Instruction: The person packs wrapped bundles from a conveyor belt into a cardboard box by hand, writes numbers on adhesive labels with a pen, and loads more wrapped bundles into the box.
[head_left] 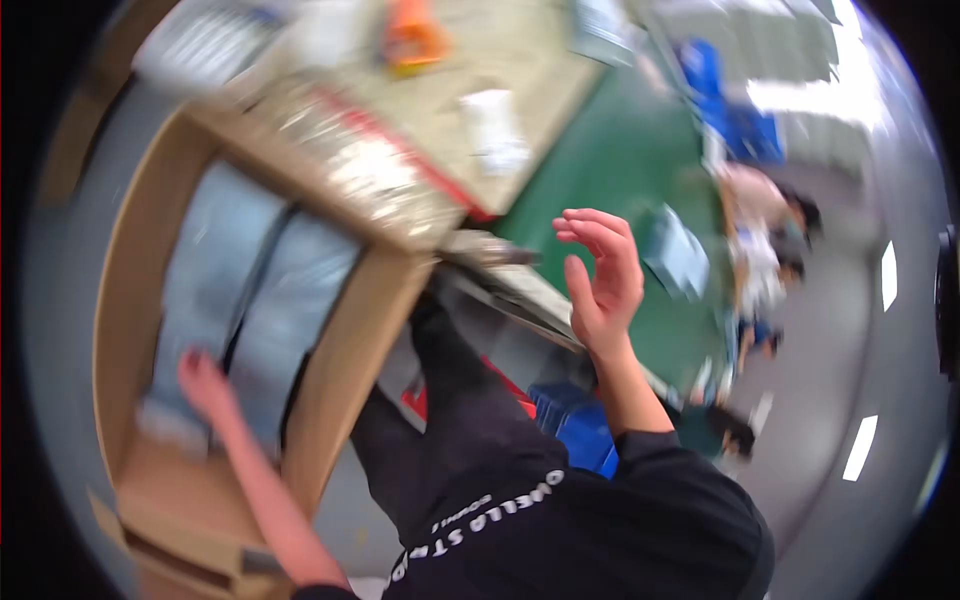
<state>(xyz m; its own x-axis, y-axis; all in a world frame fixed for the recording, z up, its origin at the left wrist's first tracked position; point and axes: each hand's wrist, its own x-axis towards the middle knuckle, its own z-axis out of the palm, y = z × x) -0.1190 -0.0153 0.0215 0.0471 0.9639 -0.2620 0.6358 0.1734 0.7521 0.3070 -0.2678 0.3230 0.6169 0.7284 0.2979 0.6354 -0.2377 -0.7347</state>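
Note:
My left hand (205,387) reaches down into an open cardboard box (330,370) on the left. It is over the light-blue, plastic-wrapped packs (215,250) that lie in two rows there, apparently at their near end. Its fingers look curled, but blur hides whether they grip anything. My right hand (606,275) is raised above the edge of the green tabletop (570,180), open, with the thumb apart from the bent fingers and nothing between them. To its right, a light-blue pack (678,255) rests on the green surface.
On the beige table (480,50) are an orange tape dispenser (413,38) and a white packet (495,130). Clear plastic wrap (365,170) lies beside the box. A blue bin (575,425) stands below the table. Several people (760,240) sit along the far side.

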